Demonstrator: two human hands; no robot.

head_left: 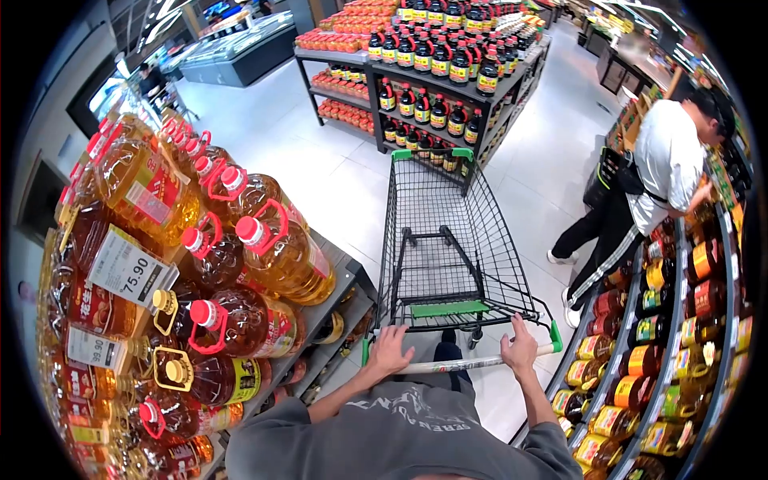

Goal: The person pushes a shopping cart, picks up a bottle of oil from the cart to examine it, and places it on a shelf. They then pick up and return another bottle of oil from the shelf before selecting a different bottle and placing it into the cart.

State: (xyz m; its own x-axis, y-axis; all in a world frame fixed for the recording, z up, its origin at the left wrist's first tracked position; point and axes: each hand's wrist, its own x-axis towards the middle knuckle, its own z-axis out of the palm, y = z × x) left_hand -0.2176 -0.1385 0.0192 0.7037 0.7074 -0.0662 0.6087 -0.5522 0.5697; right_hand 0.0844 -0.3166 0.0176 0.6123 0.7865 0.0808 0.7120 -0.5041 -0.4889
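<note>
An empty wire shopping cart [436,200] with green corners stands in front of me, its pale handle bar [448,365] close to my body. My left hand [389,352] rests at the left end of the bar, its thumb apart from the other fingers. At the right part of the bar, my right hand [519,346] is wrapped round it. Large oil bottles [288,252] with red caps stand on the shelf left of my left hand.
Another person [668,160] in a white top stands at the right shelf of bottles [632,360]. Ahead is a display rack [432,80] of dark bottles. Price tags [132,268] mark the left shelf. A freezer [240,56] stands far left.
</note>
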